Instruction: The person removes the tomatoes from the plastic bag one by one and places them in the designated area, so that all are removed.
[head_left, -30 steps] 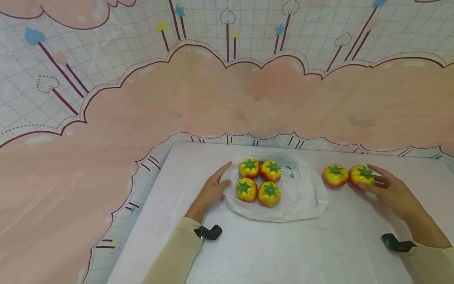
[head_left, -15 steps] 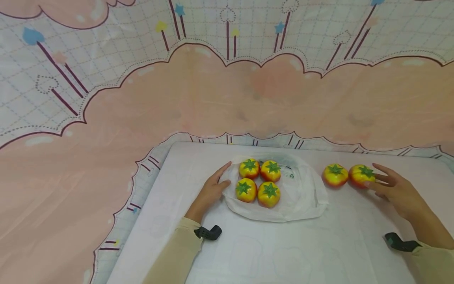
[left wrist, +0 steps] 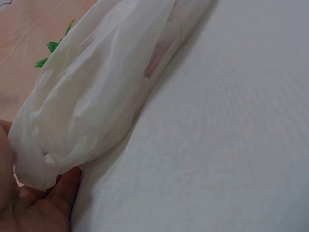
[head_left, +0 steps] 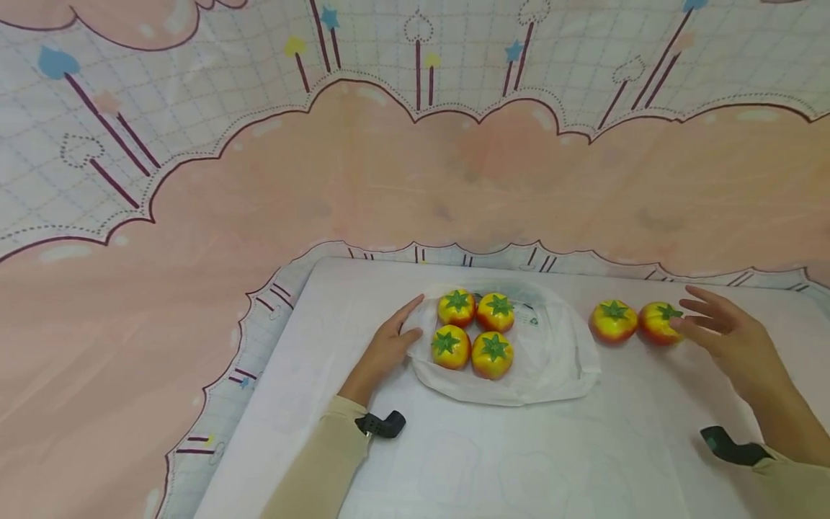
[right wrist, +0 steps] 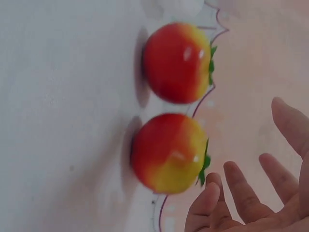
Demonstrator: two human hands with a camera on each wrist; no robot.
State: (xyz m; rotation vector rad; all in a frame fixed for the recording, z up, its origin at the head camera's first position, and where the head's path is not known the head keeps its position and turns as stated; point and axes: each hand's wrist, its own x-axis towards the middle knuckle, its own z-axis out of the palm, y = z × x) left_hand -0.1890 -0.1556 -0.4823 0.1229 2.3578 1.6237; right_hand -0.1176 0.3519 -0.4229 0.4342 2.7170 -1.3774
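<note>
My left hand (head_left: 385, 351) pinches the left edge of a white plastic bag (head_left: 558, 353) lying on the table. The left wrist view shows the bag's crumpled edge (left wrist: 91, 92) between thumb and fingers. Several yellow-and-red toy tomatoes (head_left: 492, 355) with green star-shaped leaves sit grouped on the left half of the bag. To the right of the bag, two more stand side by side: a left tomato (head_left: 612, 322) and a right tomato (head_left: 656, 323). My right hand (head_left: 739, 346) is beside the right one, fingers spread and holding nothing; the right wrist view shows a gap between hand and tomato (right wrist: 166, 154).
A white cloth covers the table (head_left: 493, 461). Behind it hangs a peach-coloured patterned curtain (head_left: 415, 187), which also runs down the left side. Each wrist wears a black camera, on the left (head_left: 382, 425) and on the right (head_left: 733, 447).
My right hand has let go of the right tomato, drawn back to the right and lifted slightly, its fingers spreading. My left hand, the bag and the tomatoes have stayed put.
</note>
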